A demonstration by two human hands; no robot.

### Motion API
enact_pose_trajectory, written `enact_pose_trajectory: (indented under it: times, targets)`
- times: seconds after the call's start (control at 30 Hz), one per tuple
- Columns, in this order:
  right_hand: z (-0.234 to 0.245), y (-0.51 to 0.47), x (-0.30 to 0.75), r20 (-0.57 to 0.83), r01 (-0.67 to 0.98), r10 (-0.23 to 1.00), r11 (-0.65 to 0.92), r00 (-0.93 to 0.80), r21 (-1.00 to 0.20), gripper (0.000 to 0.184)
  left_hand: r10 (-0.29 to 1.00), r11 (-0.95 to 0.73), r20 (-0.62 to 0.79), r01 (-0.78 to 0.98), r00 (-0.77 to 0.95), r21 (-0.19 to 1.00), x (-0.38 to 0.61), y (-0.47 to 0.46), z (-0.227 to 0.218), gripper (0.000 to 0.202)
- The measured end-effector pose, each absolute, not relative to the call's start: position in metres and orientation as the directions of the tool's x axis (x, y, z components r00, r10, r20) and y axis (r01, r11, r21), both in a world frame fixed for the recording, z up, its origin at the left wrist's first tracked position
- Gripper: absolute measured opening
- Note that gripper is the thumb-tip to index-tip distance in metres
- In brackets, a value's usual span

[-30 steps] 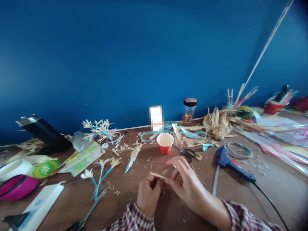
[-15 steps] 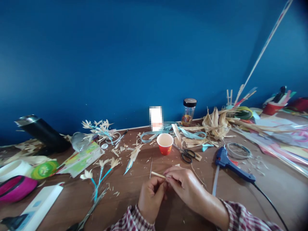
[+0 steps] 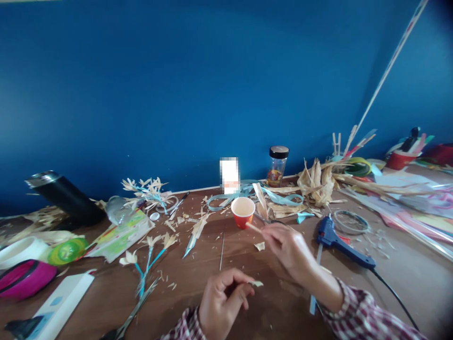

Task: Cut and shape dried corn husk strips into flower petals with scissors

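My left hand (image 3: 226, 300) is low in the middle, thumb and finger pinched on a small pale piece of corn husk (image 3: 258, 284). Farther forward and to the right, my right hand (image 3: 288, 252) grips a thin wooden stick (image 3: 253, 228). The stick's tip is at the lower front of a red paper cup (image 3: 243, 219); whether it touches the cup I cannot tell. The cup stands upright with a pale inside. Another husk scrap (image 3: 260, 246) lies on the table between my hands. Black-handled scissors behind my right hand are mostly hidden.
A blue glue gun (image 3: 332, 236) with its cord lies at the right. Husk flowers with blue stems (image 3: 143, 274) and open scissors (image 3: 132, 309) are at left. A lidded jar (image 3: 278, 166), dried husks (image 3: 318, 184) and a black flask (image 3: 67, 196) stand toward the wall.
My hands have parted. The right one has moved forward with the stick toward the cup, over the scissors. The left stays low, with the small husk piece now visible in its fingers.
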State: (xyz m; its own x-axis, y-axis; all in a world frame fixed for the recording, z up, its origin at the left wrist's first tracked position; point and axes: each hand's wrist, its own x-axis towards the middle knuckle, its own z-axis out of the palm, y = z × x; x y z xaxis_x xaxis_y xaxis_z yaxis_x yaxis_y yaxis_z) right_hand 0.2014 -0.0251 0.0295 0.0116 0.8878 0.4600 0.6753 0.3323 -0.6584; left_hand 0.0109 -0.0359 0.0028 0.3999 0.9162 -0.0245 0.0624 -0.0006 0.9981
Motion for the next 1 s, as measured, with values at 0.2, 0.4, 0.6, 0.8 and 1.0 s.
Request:
enact_pose_trajectory:
  times: [0.2,0.4,0.6,0.8,1.0]
  targets:
    - [0.039,-0.034,0.192,0.432,0.543,0.902,0.371,-0.018,-0.753,0.024,0.951,0.244,-0.224,-0.069,0.215,0.967,0.017,-0.021,-0.007,0.033]
    - [0.026,-0.045,0.170,0.288,0.510,0.945,0.326,-0.154,-0.796,0.033,0.960,0.207,-0.195,-0.037,0.201,0.978,0.020,-0.020,-0.010,0.031]
    - [0.024,-0.042,0.170,0.236,0.560,0.954,0.298,-0.183,-0.773,0.014,0.964,0.135,-0.132,0.004,0.229,0.991,0.022,-0.029,-0.008,0.030]
    - [0.026,-0.044,0.170,0.302,0.619,0.932,0.359,-0.199,-0.698,0.019,0.949,0.062,-0.074,0.049,0.307,0.997,0.018,-0.028,-0.008,0.029]
    - [0.024,-0.041,0.175,0.334,0.651,0.927,0.362,-0.172,-0.667,0.021,0.944,-0.006,-0.028,0.104,0.329,0.995,0.014,-0.028,-0.001,0.031]
